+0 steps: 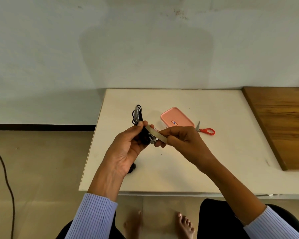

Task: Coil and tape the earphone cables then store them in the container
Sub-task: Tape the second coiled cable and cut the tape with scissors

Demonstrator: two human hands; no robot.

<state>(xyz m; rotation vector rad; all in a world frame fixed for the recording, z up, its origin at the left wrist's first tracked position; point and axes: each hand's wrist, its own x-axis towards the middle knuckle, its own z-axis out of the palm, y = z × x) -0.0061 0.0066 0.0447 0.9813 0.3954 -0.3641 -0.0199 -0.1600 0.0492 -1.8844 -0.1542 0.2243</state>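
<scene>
Your left hand point(128, 145) grips the coil point(137, 116) above the table point(179, 166) so its loops stay bunched while your right hand point(181, 140) pinches what looks like tape point(156, 133) across it, container point(177, 118) shut nearby

Both forearms reached forward from ribbed blue sleeves and met above the table. The left hand point(128, 147) was raised palm-up, thumb and fingers curled closed around a dark bundle. The right hand point(181, 140) lay just beside it, fingers pinched together, knuckles turned upward.
</scene>
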